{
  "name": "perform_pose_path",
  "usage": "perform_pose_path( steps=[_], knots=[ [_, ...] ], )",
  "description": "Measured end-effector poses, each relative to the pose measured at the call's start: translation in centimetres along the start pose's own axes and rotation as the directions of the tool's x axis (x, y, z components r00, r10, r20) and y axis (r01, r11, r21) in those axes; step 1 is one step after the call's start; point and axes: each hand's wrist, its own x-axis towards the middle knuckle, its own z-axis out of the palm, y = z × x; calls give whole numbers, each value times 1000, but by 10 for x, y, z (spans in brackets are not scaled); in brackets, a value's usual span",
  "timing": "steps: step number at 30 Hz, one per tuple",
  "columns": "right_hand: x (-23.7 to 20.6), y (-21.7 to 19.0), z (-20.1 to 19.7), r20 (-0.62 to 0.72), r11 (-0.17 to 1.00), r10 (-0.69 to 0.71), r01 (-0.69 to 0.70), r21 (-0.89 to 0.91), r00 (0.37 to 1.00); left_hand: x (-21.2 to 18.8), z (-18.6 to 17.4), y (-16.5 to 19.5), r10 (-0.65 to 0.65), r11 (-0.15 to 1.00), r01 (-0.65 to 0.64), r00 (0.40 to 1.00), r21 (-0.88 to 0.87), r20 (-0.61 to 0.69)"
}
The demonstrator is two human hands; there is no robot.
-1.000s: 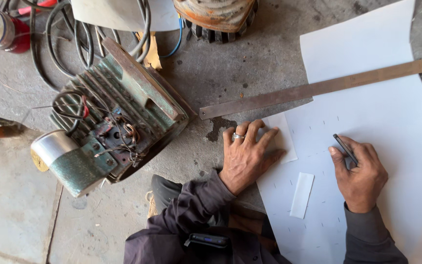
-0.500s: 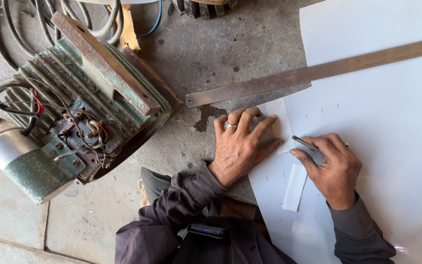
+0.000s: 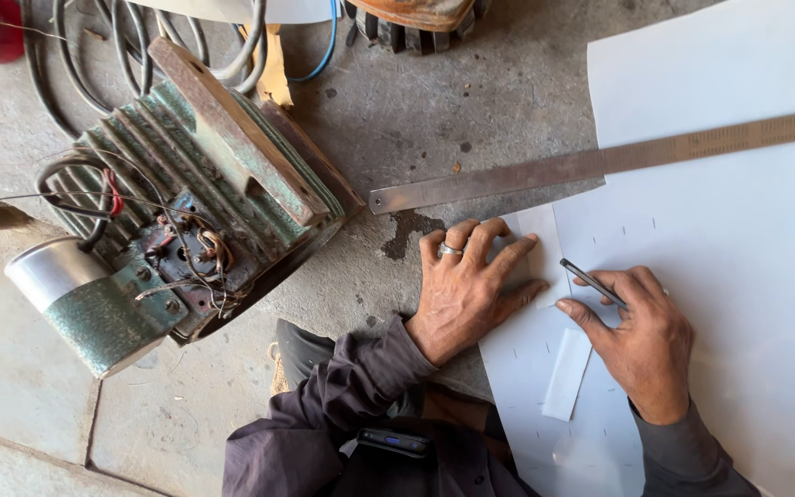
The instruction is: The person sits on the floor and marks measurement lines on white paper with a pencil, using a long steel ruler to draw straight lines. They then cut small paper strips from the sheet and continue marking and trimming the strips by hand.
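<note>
— Looking down, what is underneath everything?

— Bare grey concrete floor [image 3: 508, 83], stained and cracked, with a dark damp patch just below the end of a long steel ruler [image 3: 600, 164]. A big white paper sheet [image 3: 747, 276] covers the right side, and the ruler lies slanting across its top edge.

— And the hands?

— The left hand [image 3: 466, 285] lies flat, fingers spread, pressing on the sheet's left corner, a ring on one finger. The right hand [image 3: 641, 345] is closed around a thin dark pen [image 3: 593, 283], its tip near the paper just beside the left fingertips. A small white paper strip [image 3: 568, 375] rests on the sheet between the wrists.

— What surrounds them?

— An old green electric motor [image 3: 177, 212] with exposed wires sits on the floor to the left, well apart from the sheet. Grey cables [image 3: 94, 37] coil behind it.
</note>
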Motion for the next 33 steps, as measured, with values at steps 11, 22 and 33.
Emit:
perform_pose_path(
  steps=[11,22,33],
  knots=[
    [-1,7,4,24,1000,6,-6,-2,1000,-2,1,-1,-2,1000,2,1000,-11,18],
    [3,0,-1,38,993,13,-17,114,999,-1,0,-2,-4,1000,4,1000,-13,10],
    [5,-3,-2,24,997,25,-27,79,999,0,1,-2,-8,1000,8,1000,1,-1]
  ],
)
